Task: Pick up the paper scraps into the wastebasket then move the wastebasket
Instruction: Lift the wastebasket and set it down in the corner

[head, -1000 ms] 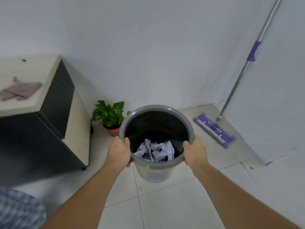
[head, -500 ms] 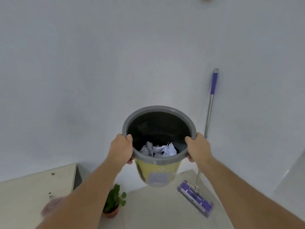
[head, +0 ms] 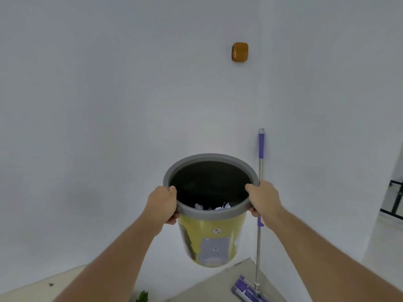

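Since the earlier frame the view has tilted further up the plain white wall [head: 109, 105], so an orange-brown rounded box [head: 239, 51] fixed to it now shows and the potted plant has shrunk to a few green leaves [head: 142, 297] at the bottom edge. Against the wall leans a long metal-handled mop with purple grips [head: 259, 247], its flat purple head on the pale floor [head: 213, 286]. Held in the air in front of the wall is the round yellow plastic wastebasket with a grey rim [head: 207, 240], upright. Left hand [head: 162, 203] and right hand [head: 262, 198] clasp opposite sides of the rim, fingers curled under it, thumbs over the top. Crumpled white paper scraps [head: 214, 207] lie inside, partly hidden by the near rim.
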Available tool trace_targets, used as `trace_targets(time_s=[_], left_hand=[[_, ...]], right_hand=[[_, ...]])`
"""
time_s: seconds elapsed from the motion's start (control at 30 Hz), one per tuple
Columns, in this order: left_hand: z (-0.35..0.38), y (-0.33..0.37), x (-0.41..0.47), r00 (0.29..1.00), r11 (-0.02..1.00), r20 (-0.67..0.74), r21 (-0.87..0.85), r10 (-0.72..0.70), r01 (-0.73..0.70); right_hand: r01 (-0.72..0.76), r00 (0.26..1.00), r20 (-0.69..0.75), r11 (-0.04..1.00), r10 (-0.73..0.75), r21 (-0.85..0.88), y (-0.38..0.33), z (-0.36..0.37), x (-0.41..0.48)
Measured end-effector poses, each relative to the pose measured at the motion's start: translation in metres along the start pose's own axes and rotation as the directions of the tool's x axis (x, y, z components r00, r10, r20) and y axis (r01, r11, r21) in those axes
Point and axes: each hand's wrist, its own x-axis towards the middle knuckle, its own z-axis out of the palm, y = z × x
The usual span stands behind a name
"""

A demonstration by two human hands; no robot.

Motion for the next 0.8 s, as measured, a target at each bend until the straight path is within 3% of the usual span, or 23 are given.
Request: trace_targets(time_s=[0.43, 0.8], left_hand=[[0.054, 0.027, 0.032, 1.000, 1.000, 0.010, 0.010, -0.015, 0.015], [0.070, 0.032, 0.125, 0.999, 1.000, 0.034, 0.013, -0.007, 0.007]], right_hand=[[-0.021, 1.000, 0.002, 1.000, 0.021, 0.023, 0.011, -0.026, 0.063], [-0.040, 0.999, -0.008, 0.999, 0.041, 0.019, 0.006, 0.017, 0.145]])
